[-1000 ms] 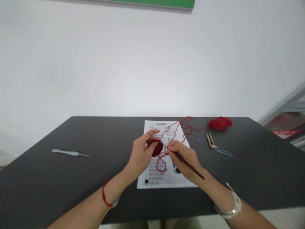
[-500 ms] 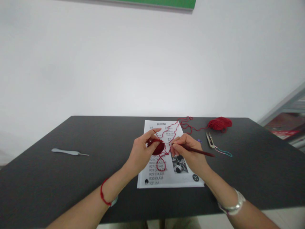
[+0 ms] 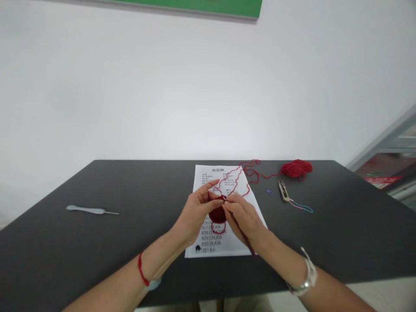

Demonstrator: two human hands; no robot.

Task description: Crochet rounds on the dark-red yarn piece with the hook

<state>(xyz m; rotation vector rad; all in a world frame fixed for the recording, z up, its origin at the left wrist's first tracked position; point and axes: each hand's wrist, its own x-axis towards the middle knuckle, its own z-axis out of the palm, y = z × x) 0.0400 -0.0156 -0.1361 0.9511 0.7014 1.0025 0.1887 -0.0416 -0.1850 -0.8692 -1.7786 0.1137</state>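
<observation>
My left hand pinches a small dark-red crochet piece between thumb and fingers, with red yarn looped over its raised index finger. In my right hand is a crochet hook with a brown-red handle. The hook's tip meets the top edge of the crochet piece, and the fingertips of both hands nearly touch there. Below the piece hangs a loop of red yarn. Under my hands lies a printed pattern sheet, partly covered by them.
A ball of red yarn sits at the back right, its strand trailing to my hands. Nearby are thread snips with a cord and a small purple stitch marker. A grey-handled hook lies on the dark table at left.
My right hand has moved left, closer to my left hand. The crochet hook has swung from nearly level to steeply slanted, its handle end now pointing toward me. The view has shifted slightly.
</observation>
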